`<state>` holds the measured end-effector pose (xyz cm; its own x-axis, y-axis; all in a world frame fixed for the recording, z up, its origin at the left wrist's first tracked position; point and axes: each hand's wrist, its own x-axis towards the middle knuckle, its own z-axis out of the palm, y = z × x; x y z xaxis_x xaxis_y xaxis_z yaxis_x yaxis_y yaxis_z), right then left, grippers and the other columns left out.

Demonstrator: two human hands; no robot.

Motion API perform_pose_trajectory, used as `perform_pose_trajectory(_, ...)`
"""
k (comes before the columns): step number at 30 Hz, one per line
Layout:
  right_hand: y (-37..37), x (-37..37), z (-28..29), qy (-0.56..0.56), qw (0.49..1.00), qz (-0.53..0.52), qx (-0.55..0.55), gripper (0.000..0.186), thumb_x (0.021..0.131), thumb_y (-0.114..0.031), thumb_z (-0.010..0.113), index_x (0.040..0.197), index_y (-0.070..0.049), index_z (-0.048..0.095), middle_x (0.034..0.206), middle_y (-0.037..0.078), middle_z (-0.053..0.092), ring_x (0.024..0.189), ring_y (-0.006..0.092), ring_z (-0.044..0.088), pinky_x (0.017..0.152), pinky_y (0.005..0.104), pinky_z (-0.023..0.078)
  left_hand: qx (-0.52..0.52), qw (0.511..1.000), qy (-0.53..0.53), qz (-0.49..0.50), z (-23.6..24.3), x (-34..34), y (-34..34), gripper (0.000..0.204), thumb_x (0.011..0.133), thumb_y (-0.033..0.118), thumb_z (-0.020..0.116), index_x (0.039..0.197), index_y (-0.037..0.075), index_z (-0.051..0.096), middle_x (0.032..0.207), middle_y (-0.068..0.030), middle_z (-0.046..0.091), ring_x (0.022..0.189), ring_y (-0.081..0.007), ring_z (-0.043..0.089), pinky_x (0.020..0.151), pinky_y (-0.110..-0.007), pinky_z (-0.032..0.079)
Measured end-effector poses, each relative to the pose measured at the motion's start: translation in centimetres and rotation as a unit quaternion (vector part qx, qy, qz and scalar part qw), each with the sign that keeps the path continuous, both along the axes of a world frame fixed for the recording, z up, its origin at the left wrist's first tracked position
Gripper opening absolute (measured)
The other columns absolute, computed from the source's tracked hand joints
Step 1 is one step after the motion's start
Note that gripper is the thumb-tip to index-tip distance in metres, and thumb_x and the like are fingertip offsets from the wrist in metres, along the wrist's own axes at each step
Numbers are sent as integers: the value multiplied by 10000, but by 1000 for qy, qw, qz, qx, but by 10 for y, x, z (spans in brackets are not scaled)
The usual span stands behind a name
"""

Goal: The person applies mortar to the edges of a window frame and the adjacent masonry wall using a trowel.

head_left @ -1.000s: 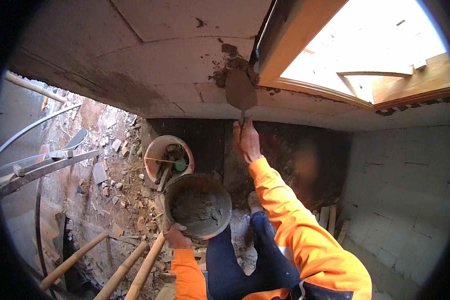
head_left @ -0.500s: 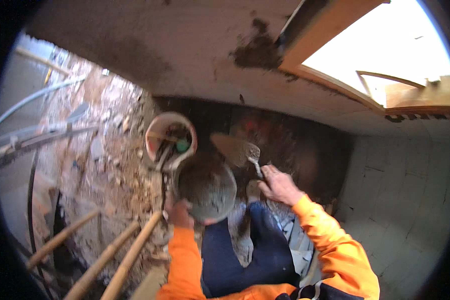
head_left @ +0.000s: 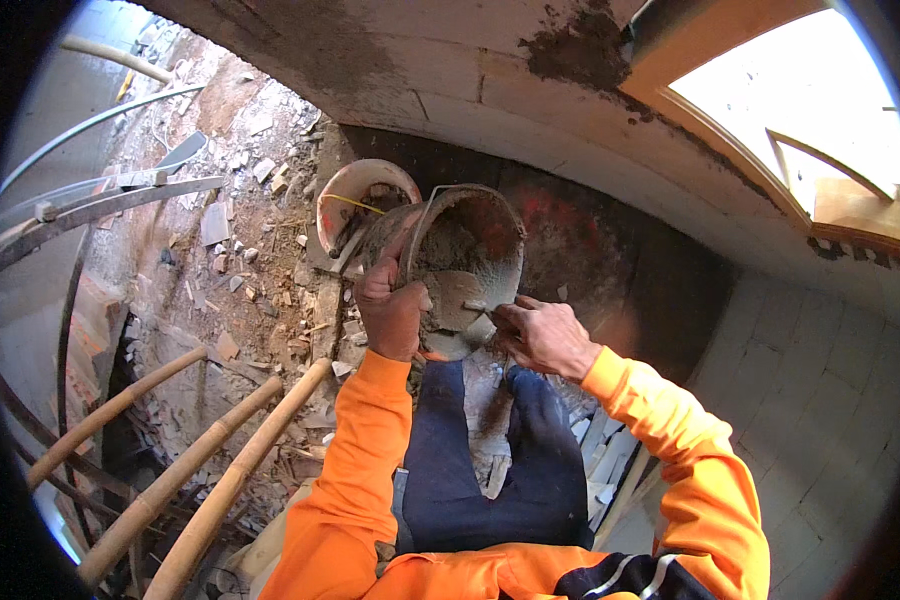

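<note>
A bucket [head_left: 515, 225] of grey mortar [head_left: 450, 243] is tipped over in front of me, its mouth facing me and its wire handle lying across the rim. My left hand [head_left: 390, 308] is closed on the bucket's left rim. Inside the mouth, low down, is a pointing-type trowel [head_left: 457, 298] with mortar on its blade. My right hand [head_left: 547, 338] is closed round the trowel's handle, mostly hidden by the fingers. Just left of the mortar bucket stands a second, pale bucket [head_left: 332, 205] with tools in it.
Rubble [head_left: 255, 290] covers the ground on the left. Several wooden poles [head_left: 240, 470] rise at the lower left, near bent pipes [head_left: 100, 125]. A block wall [head_left: 410, 70] with a mortar patch runs along the far side, with a wooden window frame [head_left: 710, 130] at the upper right.
The mortar bucket has gone from upright to tipped toward me, with my left hand higher on its rim. The trowel has moved from beside the bucket into its mouth.
</note>
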<state>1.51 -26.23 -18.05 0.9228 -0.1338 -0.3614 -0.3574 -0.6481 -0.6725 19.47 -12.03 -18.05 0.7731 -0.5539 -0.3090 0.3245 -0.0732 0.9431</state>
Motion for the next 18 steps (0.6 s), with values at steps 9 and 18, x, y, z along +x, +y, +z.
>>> perform_pose_trajectory(9, -70, -29, 107, 55, 991, -29, -121, 260, 804, -244, 667, 962, -49, 598, 850, 166, 661, 789, 364, 650, 676, 462, 512, -88, 984, 103, 119, -9, 0, 13, 613, 615, -50, 468, 1215, -77, 595, 1066, -35, 663, 837, -93, 592, 704, -197, 461)
perform_pose_trajectory(18, -181, 60, 243, 180, 972, 21, -146, 210, 778, -155, 675, 920, -6, 632, 817, 108, 652, 703, 238, 642, 649, 352, 539, -107, 974, 125, 159, -12, -6, 39, 636, 612, -84, 443, 1235, -93, 576, 1091, -79, 671, 942, -129, 632, 758, -214, 488)
